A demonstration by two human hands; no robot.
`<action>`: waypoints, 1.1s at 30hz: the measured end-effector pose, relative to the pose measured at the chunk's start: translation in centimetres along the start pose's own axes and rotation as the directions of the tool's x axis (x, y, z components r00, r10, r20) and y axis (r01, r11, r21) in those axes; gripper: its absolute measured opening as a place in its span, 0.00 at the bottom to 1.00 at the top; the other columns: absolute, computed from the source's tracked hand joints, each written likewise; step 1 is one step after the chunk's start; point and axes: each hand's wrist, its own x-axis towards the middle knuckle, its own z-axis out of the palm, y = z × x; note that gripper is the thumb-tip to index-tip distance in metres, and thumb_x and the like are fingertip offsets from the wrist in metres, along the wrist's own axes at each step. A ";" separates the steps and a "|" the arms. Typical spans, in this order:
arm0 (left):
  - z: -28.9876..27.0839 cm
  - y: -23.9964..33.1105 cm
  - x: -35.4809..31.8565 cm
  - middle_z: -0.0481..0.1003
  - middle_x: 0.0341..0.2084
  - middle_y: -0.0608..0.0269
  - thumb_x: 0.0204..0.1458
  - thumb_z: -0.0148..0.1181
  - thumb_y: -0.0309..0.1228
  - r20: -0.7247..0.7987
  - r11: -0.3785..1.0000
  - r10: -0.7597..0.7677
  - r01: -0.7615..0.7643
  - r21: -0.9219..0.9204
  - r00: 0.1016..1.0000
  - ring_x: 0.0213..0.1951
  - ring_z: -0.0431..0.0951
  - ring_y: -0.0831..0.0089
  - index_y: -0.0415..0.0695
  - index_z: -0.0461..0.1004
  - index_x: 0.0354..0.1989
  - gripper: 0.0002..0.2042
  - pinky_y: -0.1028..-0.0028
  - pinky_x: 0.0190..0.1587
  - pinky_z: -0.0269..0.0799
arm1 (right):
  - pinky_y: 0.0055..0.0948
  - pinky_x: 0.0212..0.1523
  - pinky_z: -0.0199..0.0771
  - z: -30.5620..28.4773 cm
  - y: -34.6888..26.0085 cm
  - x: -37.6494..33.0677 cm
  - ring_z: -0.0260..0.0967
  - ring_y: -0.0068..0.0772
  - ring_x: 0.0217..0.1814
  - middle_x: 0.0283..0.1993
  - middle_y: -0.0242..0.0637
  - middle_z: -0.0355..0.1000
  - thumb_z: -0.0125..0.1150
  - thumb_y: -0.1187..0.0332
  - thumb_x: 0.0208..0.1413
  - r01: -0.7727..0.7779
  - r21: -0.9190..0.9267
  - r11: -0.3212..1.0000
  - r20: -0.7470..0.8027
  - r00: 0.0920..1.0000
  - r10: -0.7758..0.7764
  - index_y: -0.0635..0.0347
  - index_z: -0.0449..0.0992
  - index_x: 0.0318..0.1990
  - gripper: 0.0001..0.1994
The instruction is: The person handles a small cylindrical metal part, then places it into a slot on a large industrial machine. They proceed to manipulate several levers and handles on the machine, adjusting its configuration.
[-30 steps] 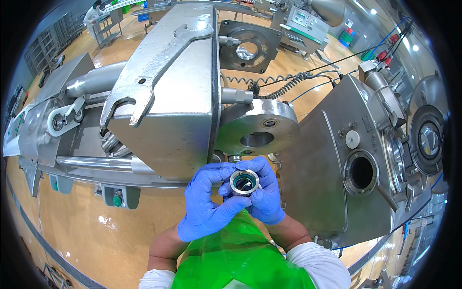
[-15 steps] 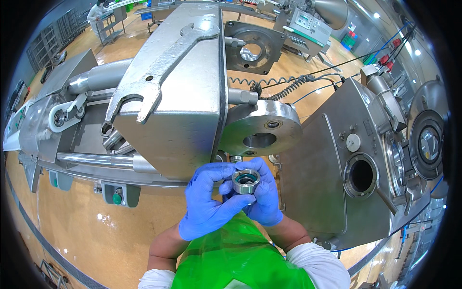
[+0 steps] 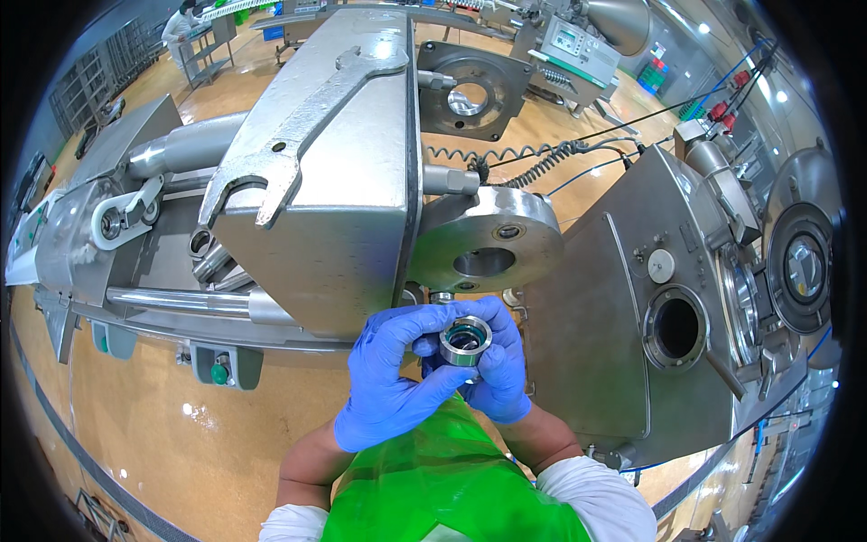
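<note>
Between my two blue-gloved hands I hold a short metal ring fitting (image 3: 465, 343), its open end facing up and a dark green ring showing inside. My left hand (image 3: 388, 366) is closed, its thumb and fingers against the fitting's left side. Wrapped about the right side, my right hand (image 3: 503, 366) is closed on it too. The fingertips under and behind the fitting are hidden. Just beyond my hands is a round steel flange (image 3: 506, 237) with a large bore and smaller holes.
A big open-ended wrench (image 3: 289, 144) lies on the steel housing (image 3: 352, 244) ahead of me. To the right stands a steel cabinet (image 3: 587, 334) with a round port (image 3: 677, 327). Coiled cables (image 3: 533, 163) hang behind the flange. A person in white (image 3: 178, 36) stands far left.
The ring fitting has tilted slightly and shifted a little to the right in my fingers. Both hands keep their hold on it.
</note>
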 end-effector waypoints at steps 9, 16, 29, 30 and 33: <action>-0.2 0.2 -0.1 0.77 0.40 0.60 0.36 0.75 0.32 0.007 1.000 -0.003 0.003 0.003 1.000 0.40 0.75 0.62 0.43 0.72 0.46 0.26 0.67 0.44 0.72 | 0.31 0.38 0.79 0.2 -0.2 0.0 0.76 0.35 0.44 0.43 0.45 0.73 0.63 0.47 0.52 -0.008 -0.089 0.996 -0.011 1.000 0.007 0.60 0.64 0.52 0.29; -1.0 -0.3 0.4 0.75 0.35 0.60 0.34 0.77 0.33 -0.012 0.988 0.112 -0.110 0.107 0.994 0.36 0.74 0.66 0.44 0.73 0.41 0.24 0.69 0.40 0.71 | 0.29 0.33 0.79 0.4 -0.8 0.2 0.76 0.36 0.41 0.42 0.48 0.73 0.50 0.41 0.58 -0.079 -0.223 0.972 0.029 0.996 0.088 0.62 0.64 0.50 0.29; -1.2 0.6 0.9 0.72 0.24 0.66 0.27 0.80 0.35 -0.013 0.970 0.143 -0.137 0.203 0.990 0.31 0.72 0.68 0.47 0.75 0.32 0.22 0.69 0.36 0.69 | 0.24 0.34 0.74 0.0 0.7 -0.1 0.72 0.24 0.33 0.37 0.41 0.74 0.30 0.52 0.68 -0.100 -0.301 0.948 -0.060 0.995 0.085 0.66 0.69 0.47 0.25; -1.2 0.7 0.9 0.72 0.23 0.67 0.27 0.80 0.35 -0.006 0.966 0.148 -0.144 0.215 0.989 0.29 0.71 0.68 0.47 0.75 0.31 0.21 0.69 0.35 0.68 | 0.24 0.35 0.74 0.1 0.8 -0.2 0.72 0.24 0.33 0.36 0.40 0.74 0.29 0.52 0.68 -0.114 -0.282 0.953 -0.081 0.992 0.095 0.66 0.69 0.46 0.26; -1.3 0.8 1.0 0.69 0.20 0.69 0.27 0.80 0.36 0.006 0.958 0.160 -0.157 0.241 0.987 0.27 0.69 0.70 0.48 0.75 0.30 0.21 0.71 0.33 0.66 | 0.25 0.37 0.74 0.1 0.6 -0.2 0.73 0.24 0.35 0.35 0.39 0.74 0.27 0.51 0.68 -0.154 -0.253 0.955 -0.091 0.987 0.135 0.66 0.70 0.45 0.27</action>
